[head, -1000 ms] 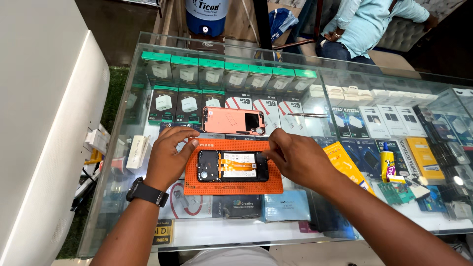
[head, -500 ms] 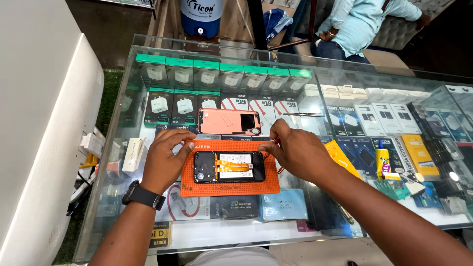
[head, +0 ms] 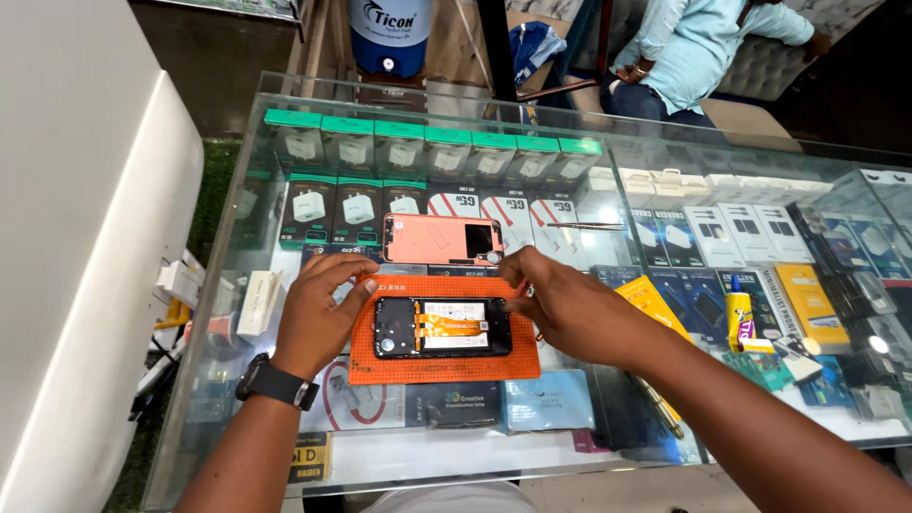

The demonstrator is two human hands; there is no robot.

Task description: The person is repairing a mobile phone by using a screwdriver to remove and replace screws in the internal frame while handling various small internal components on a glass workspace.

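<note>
An opened black phone [head: 442, 328], its back off and orange flex cables showing, lies on an orange work mat [head: 446, 366] on the glass counter [head: 237, 237]. My left hand [head: 318, 309] rests on the mat's left end, fingers curled beside the phone's left edge; a black watch is on that wrist. My right hand [head: 570, 309] has its thumb and fingertips at the phone's upper right corner. A small red bit shows under its palm; I cannot tell what it is. The pink back cover [head: 442, 238] lies just behind the mat.
Under the glass are rows of boxed chargers [head: 427, 152] and packaged accessories [head: 750, 237]. A small glue bottle [head: 738, 318] lies at the right. A white panel [head: 85, 247] stands at the left. A person in a light blue shirt [head: 703, 47] sits beyond the counter.
Both hands stay at the phone's two ends. My right fingers have closed in on its upper right corner. The view has shifted slightly.
</note>
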